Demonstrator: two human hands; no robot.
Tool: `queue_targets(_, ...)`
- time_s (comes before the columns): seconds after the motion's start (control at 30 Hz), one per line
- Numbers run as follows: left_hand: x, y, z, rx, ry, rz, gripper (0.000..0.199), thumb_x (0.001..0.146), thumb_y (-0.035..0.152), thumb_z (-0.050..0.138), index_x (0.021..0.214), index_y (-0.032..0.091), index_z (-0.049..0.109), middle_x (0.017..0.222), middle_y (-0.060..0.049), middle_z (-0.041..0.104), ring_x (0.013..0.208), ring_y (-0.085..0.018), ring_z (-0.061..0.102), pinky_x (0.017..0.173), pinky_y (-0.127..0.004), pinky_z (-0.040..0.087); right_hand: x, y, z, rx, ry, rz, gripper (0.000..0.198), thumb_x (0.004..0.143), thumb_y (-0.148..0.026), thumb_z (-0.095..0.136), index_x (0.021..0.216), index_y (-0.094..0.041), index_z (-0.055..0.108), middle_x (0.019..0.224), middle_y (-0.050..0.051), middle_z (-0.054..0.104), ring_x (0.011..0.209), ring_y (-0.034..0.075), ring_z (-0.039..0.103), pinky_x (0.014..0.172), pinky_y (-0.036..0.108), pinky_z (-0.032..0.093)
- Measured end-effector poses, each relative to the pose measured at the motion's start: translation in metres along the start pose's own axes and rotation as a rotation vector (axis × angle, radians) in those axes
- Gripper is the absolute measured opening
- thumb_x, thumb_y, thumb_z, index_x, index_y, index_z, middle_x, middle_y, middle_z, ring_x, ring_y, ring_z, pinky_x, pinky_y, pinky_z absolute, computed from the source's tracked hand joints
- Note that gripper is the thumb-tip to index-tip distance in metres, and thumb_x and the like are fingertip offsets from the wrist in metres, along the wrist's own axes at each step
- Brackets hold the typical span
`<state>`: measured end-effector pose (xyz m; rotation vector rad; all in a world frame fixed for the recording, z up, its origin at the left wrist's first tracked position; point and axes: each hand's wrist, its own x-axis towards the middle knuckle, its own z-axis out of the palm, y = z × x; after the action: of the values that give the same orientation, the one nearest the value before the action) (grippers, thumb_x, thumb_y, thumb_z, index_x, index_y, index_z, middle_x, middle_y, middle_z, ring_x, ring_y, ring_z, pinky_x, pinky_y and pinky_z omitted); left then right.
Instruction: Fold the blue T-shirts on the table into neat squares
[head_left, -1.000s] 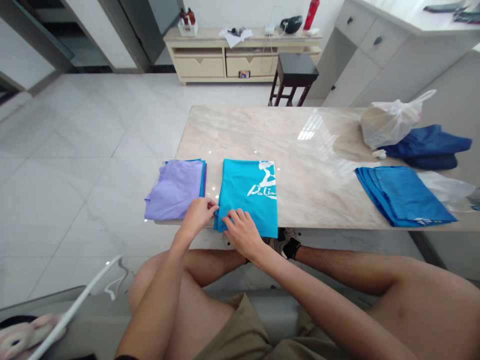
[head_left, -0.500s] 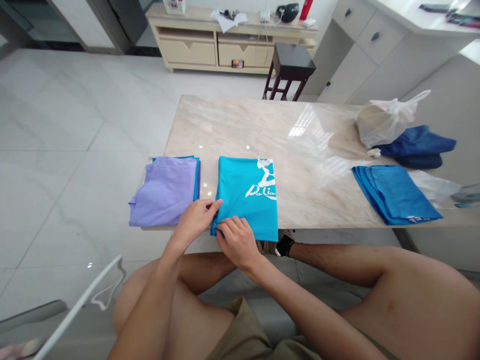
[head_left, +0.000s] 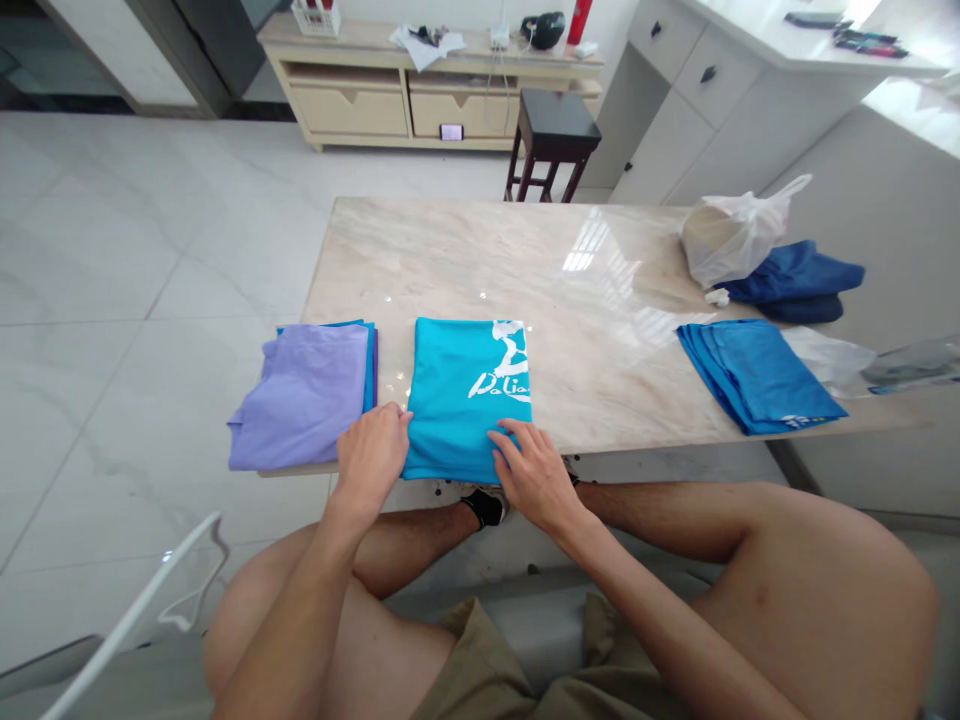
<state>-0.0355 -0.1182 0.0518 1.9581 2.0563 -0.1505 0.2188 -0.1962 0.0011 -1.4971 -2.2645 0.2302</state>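
Folded turquoise garment [head_left: 450, 425] is touched at four o'clock by the right hand [head_left: 538, 470], fingers spread; at nine, grasp by the left hand [head_left: 373, 448] cannot be told.

Interior view, bright diffuse light.
Pane-patterned glare on tabletop [head_left: 450, 250], right of centre; upper-right corner washed out; wide-angle stretching, softness toward frame edges.
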Motion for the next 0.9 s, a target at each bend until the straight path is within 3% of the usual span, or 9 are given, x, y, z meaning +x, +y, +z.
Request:
queue_targets(0.1,-0.004,0.020,-0.003,0.008,0.150,0.151,0.026,0.116,0.037,0.048,0.117,0.022,0.070,0.118,-0.014,0.077,0.107,-0.032,0.076,0.077,-0.037,0.052,-0.021,0.013,0.002,0.026,-0.086,-0.106,0.035,0.109,-0.010,0.052,0.136,-0.022,0.073,0.138,0.018,0.069,0.122,0.035,0.063,0.101,0.051,0.056)
queue_targets(0.2,0.001,0.031,0.000,0.026,0.084,0.346,0.023,0.117,0.038,0.049,0.120,0.025,0.068,0.119,-0.011,0.075,0.109,-0.030,0.075,0.079,-0.035,0.052,-0.038,0.015,0.002,0.151,-0.176,-0.205,0.036,0.106,0.000,0.051,0.122,-0.022,0.074,0.122,0.012,0.072,0.109,0.027,0.065,0.097,0.043,0.058)
queue_targets(0.27,0.008,0.029,0.005,0.058,0.030,0.355,0.024,0.117,0.036,0.047,0.120,0.024,0.068,0.119,-0.012,0.074,0.110,-0.029,0.075,0.081,-0.034,0.052,-0.044,0.015,-0.005,0.234,-0.210,-0.249,0.030,0.105,0.000,0.054,0.115,-0.021,0.074,0.113,0.009,0.073,0.103,0.024,0.066,0.095,0.039,0.059)
queue_targets(0.37,0.017,0.014,0.008,0.056,0.010,0.250,0.024,0.117,0.030,0.045,0.118,0.020,0.068,0.122,-0.015,0.075,0.112,-0.030,0.075,0.086,-0.035,0.053,-0.043,0.022,-0.023,0.299,-0.181,-0.223,0.024,0.108,-0.006,0.056,0.112,-0.021,0.074,0.110,0.010,0.074,0.105,0.025,0.069,0.096,0.039,0.060)
queue_targets(0.43,0.022,0.002,0.004,0.021,0.016,0.182,0.024,0.114,0.024,0.045,0.114,0.019,0.068,0.122,-0.017,0.077,0.113,-0.031,0.075,0.091,-0.036,0.053,-0.035,0.034,-0.037,0.340,-0.116,-0.102,0.024,0.109,-0.010,0.054,0.113,-0.022,0.074,0.110,0.010,0.075,0.105,0.026,0.072,0.096,0.041,0.061)
queue_targets(0.53,0.029,-0.009,-0.007,-0.101,0.053,0.103,0.016,0.107,0.019,0.052,0.106,0.019,0.068,0.121,-0.018,0.079,0.117,-0.031,0.075,0.098,-0.036,0.053,-0.010,0.057,-0.049,0.455,-0.039,0.229,0.024,0.104,-0.009,0.055,0.114,-0.020,0.074,0.107,0.009,0.078,0.094,0.023,0.076,0.091,0.039,0.063)
queue_targets(0.67,0.047,-0.004,-0.018,-0.397,0.094,-0.024,0.008,0.101,0.026,0.062,0.103,0.020,0.065,0.123,-0.016,0.080,0.120,-0.029,0.073,0.101,-0.033,0.052,0.036,0.075,-0.042,0.719,-0.071,0.656,0.020,0.095,-0.006,0.065,0.112,-0.016,0.070,0.104,0.011,0.081,0.085,0.020,0.080,0.078,0.032,0.065)
queue_targets(0.77,0.067,0.005,-0.019,-0.498,0.038,-0.048,0.019,0.098,0.038,0.068,0.093,0.021,0.065,0.104,-0.013,0.081,0.110,-0.030,0.075,0.090,-0.032,0.054,0.066,0.073,-0.032,0.865,-0.089,0.851,0.023,0.094,-0.010,0.072,0.116,-0.014,0.068,0.097,0.012,0.082,0.081,0.020,0.079,0.069,0.028,0.063)
queue_targets(0.9,0.090,0.004,-0.011,-0.611,-0.132,-0.073,0.046,0.086,0.064,0.079,0.072,0.023,0.063,0.065,-0.005,0.065,0.070,-0.028,0.068,0.063,-0.033,0.047,0.089,0.067,-0.024,0.905,-0.222,0.955,0.019,0.096,-0.029,0.082,0.106,-0.015,0.074,0.078,0.006,0.077,0.065,0.017,0.071,0.052,0.024,0.049)
